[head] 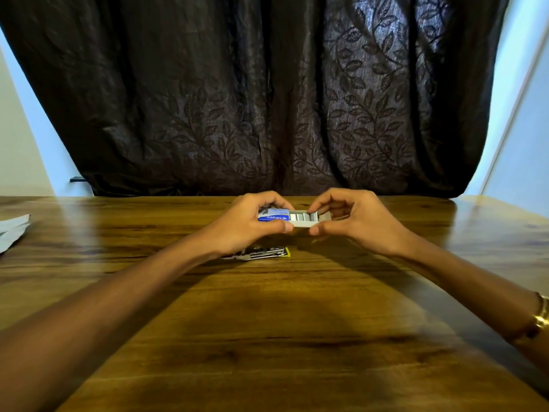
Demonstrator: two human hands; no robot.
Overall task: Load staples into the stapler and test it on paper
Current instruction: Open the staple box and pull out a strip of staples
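I see both hands raised just above the wooden table (pixel 267 322), meeting around a small staple box. The left hand (pixel 252 224) pinches the blue sleeve (pixel 274 218) of the box, thumb on the near side and fingers curled over the far side. The white inner tray (pixel 306 223) sticks out of the sleeve to the right, and rows of silver staples (pixel 303 216) show inside it. The right hand (pixel 353 218) pinches the tray's right part, thumb pressed to the near edge and the index fingertip reaching into the tray onto the staples. I cannot tell whether any strip is actually lifted.

Under the left wrist, on the table and nearer to me than the box, lies the stapler (pixel 261 253); only its metal parts and a bit of yellow at its right end show, the rest hidden by the hand. I cannot tell if it is open. At the far left edge of the table some white paper (pixel 12 230) lies flat, well apart from the hands. A gold bangle (pixel 540 316) sits on the right forearm. A dark leaf-patterned curtain (pixel 267 99) hangs behind the table.
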